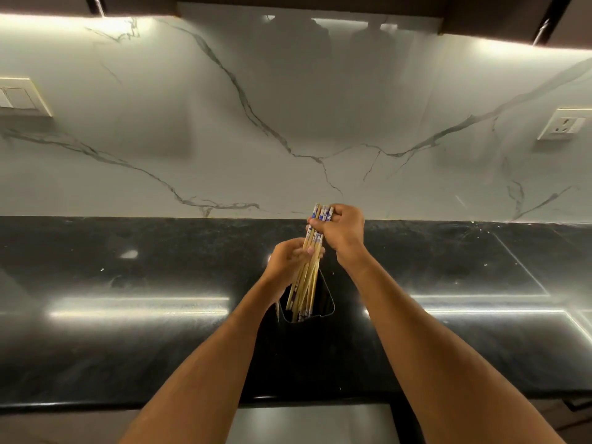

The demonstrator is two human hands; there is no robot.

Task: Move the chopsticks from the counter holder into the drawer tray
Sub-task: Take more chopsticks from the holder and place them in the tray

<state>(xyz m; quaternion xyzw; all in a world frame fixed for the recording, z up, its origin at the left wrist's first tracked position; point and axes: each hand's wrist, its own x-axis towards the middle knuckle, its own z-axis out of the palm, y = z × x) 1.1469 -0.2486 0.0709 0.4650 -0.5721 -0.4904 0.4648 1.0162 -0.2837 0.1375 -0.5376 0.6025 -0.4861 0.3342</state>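
Note:
A bundle of several bamboo chopsticks (308,283) with blue-and-white patterned tops stands partly inside a black counter holder (325,302) on the black countertop. My right hand (342,232) grips the patterned top ends of the bundle. My left hand (288,259) is closed around the middle of the same bundle, just above the holder's rim. The lower tips are still within the holder's opening. The drawer tray is out of sight.
The glossy black countertop (144,331) runs left to right below a white marble backsplash (288,107). A switch plate (22,97) is on the wall at left, a socket (562,125) at right. A pale drawer front (307,424) shows below the counter edge.

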